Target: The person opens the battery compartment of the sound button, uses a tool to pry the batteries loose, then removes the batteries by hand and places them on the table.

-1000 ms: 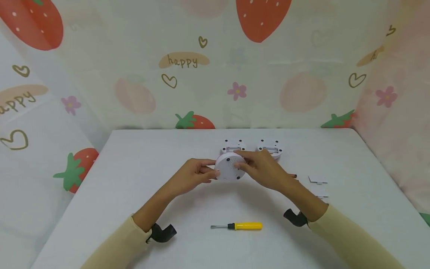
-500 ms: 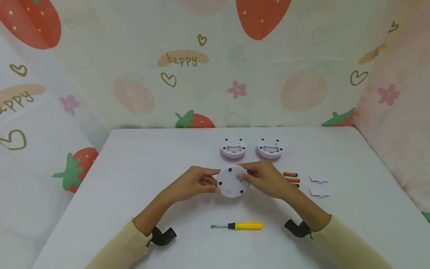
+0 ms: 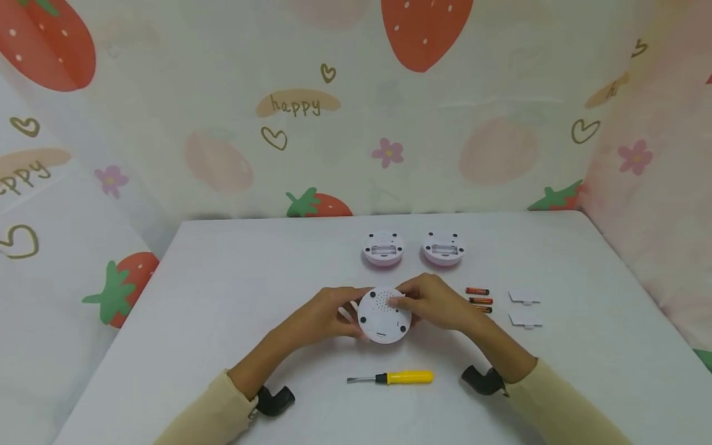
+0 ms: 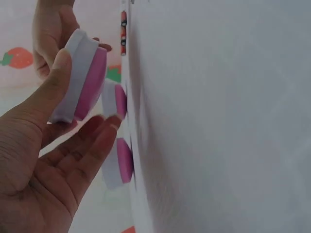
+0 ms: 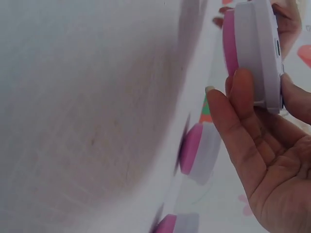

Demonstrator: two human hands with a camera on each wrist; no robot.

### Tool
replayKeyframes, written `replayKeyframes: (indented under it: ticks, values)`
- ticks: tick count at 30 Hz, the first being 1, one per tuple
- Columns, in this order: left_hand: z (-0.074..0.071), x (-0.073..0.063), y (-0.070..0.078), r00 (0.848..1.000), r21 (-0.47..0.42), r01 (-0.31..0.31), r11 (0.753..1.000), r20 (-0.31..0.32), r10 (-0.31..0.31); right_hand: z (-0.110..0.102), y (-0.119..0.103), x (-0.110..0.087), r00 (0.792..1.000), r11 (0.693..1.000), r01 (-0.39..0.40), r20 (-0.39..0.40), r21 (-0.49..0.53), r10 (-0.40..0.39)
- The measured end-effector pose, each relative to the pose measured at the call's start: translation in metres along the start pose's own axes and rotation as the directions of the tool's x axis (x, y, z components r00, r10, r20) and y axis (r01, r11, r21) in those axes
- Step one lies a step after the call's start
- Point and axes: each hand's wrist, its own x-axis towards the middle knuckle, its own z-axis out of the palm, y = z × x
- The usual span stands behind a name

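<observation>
Both hands hold a round white device with a pink underside, raised over the table. Its back faces up, showing small dark feet and a patch of speaker holes. The left hand grips its left edge, thumb on the white rim and other fingers loosely spread below in the left wrist view. On the right side, the right hand lays its thumb over the speaker holes, with fingers curled under the pink side. Two similar devices sit behind, their battery compartments uncovered.
Several orange-and-black batteries lie right of the hands. Beyond them are two white battery covers. A yellow-handled screwdriver lies on the white table in front of the held device. Patterned cloth walls surround the table.
Both hands have brought the held device lower and nearer the person, turning its back further up toward the head camera. The devices behind and the batteries have come into fuller view.
</observation>
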Motion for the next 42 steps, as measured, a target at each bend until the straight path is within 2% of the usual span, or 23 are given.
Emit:
replayKeyframes:
  ticks: [4, 9, 12, 17, 23, 28, 31, 34, 36, 39, 42]
  values:
    - [0.003, -0.001, -0.004, 0.999, -0.019, -0.028, 0.999, -0.019, 0.027, 0.0, 0.002, 0.002, 0.998, 1.0, -0.017, 0.058, 0.004, 0.017]
    - [0.003, 0.001, -0.009, 0.999, -0.043, -0.046, 0.998, 0.008, 0.047, -0.003, 0.001, 0.004, 0.986, 1.0, -0.01, 0.165, -0.016, 0.013]
    - [0.003, 0.002, -0.013, 0.999, -0.081, -0.038, 0.996, 0.024, 0.04, -0.002, 0.001, 0.005, 0.98, 1.0, 0.005, 0.2, -0.022, -0.001]
    - [0.006, 0.003, -0.02, 1.0, -0.17, -0.008, 0.985, 0.026, 0.012, 0.0, 0.002, 0.006, 0.98, 1.0, 0.007, 0.198, -0.014, -0.004]
    - [0.012, 0.002, -0.027, 0.998, -0.195, 0.033, 0.98, 0.052, -0.023, 0.005, 0.002, 0.006, 0.978, 1.0, -0.015, 0.207, -0.023, 0.019]
    - [0.012, 0.002, -0.031, 0.997, -0.257, 0.047, 0.965, 0.072, -0.03, 0.006, -0.004, 0.004, 0.984, 0.993, -0.025, 0.173, -0.115, 0.045]
    - [0.012, 0.002, -0.034, 0.996, -0.284, 0.06, 0.957, 0.081, -0.039, 0.01, -0.01, 0.001, 0.994, 0.968, -0.045, 0.083, -0.246, 0.067]
    - [0.012, 0.001, -0.036, 0.996, -0.297, 0.063, 0.953, 0.08, -0.041, 0.016, -0.021, -0.003, 0.997, 0.917, -0.075, -0.029, -0.391, 0.069]
    - [0.012, 0.001, -0.036, 0.996, -0.306, 0.06, 0.95, 0.081, -0.037, 0.019, -0.028, -0.007, 0.996, 0.886, -0.073, -0.077, -0.458, 0.042]
    - [0.013, 0.0, -0.036, 0.997, -0.317, 0.05, 0.947, 0.079, -0.026, 0.023, -0.037, -0.012, 0.996, 0.86, -0.017, -0.08, -0.509, -0.027]
    - [0.013, 0.0, -0.036, 0.997, -0.32, 0.044, 0.946, 0.074, -0.022, 0.028, -0.04, -0.014, 0.995, 0.839, 0.06, -0.031, -0.54, -0.091]
